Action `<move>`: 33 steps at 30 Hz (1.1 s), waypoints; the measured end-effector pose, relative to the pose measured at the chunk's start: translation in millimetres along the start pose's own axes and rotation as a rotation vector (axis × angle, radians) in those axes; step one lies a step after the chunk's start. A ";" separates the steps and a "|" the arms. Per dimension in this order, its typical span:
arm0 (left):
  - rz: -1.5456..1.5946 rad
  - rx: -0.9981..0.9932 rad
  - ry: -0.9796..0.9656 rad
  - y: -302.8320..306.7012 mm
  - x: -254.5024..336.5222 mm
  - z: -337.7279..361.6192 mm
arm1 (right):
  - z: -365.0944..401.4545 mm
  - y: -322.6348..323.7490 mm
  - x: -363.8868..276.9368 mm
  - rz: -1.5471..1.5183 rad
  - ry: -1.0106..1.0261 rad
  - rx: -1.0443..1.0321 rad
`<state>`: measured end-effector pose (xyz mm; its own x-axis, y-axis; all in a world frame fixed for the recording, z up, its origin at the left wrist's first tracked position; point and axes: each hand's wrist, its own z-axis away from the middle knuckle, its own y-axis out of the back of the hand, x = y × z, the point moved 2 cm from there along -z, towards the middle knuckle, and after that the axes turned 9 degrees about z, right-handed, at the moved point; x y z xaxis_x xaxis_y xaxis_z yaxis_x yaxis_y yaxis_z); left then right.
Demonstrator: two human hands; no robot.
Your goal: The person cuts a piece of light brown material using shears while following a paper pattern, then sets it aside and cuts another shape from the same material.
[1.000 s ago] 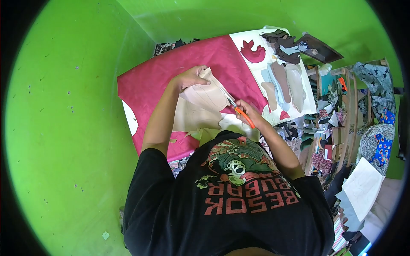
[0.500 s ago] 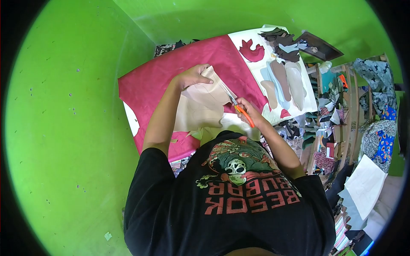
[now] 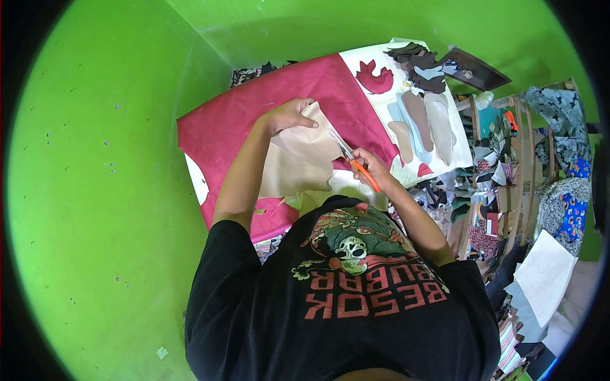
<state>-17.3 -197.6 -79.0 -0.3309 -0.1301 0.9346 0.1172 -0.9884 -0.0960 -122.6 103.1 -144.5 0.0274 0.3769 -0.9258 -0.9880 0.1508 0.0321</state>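
Note:
My left hand (image 3: 291, 116) pinches the upper edge of a beige sheet of material (image 3: 293, 166), thumb on top. Faint curved outlines show on the sheet. In my right hand (image 3: 372, 166) is a pair of scissors (image 3: 363, 174) with orange handles; its blades reach the right edge of the beige sheet and look slightly parted. Beneath lies a large crimson sheet (image 3: 254, 95) spread over the table. My right fingers are wrapped round the handles and partly hidden.
On the white surface (image 3: 460, 143) at the right lie a crimson cut piece (image 3: 375, 77), dark cut pieces (image 3: 413, 57) and several long sole-shaped pieces (image 3: 438, 127). A dark tray (image 3: 478, 68) stands beyond. Shelving with scraps (image 3: 492, 190) is at the right, a green wall (image 3: 95, 190) at the left.
The scissor blades look more parted than before. Both hands have stayed almost in place, with the view shifted very slightly.

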 end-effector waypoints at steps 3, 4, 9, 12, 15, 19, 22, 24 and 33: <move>0.040 -0.047 0.035 -0.5 0.8 0.6 | -2.8 -3.5 7.1 -0.041 0.116 -0.008; 0.041 -0.046 0.035 0.0 0.1 0.1 | -4.7 -4.4 10.7 -0.005 0.150 0.015; 0.032 -0.103 0.071 1.2 -1.8 -1.9 | -8.3 -2.2 15.7 0.002 0.169 -0.016; -0.006 -0.100 0.057 0.1 -0.4 -0.9 | -9.8 -4.8 9.7 -0.028 0.161 -0.025; 0.010 -0.159 0.103 -0.2 -4.3 -2.6 | -8.3 -8.6 1.1 -0.057 0.145 -0.020; -0.035 -0.094 0.087 2.6 -9.8 -4.9 | -3.5 -4.1 -3.4 -0.057 0.100 -0.060; 0.023 0.071 -0.005 8.2 -13.1 -3.6 | 0.3 -4.5 4.4 -0.153 0.029 -0.098; 0.031 0.094 0.068 14.6 -18.4 -6.0 | 2.7 -4.0 12.7 -0.170 0.045 -0.071; -0.312 0.061 0.111 23.1 -14.7 11.0 | 13.3 1.6 11.4 -0.229 0.092 -0.078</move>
<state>0.5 -217.7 -91.2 -0.4595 0.1675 0.8722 0.0489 -0.9758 0.2131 -121.8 119.8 -150.0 0.2414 0.2554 -0.9362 -0.9665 0.1503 -0.2082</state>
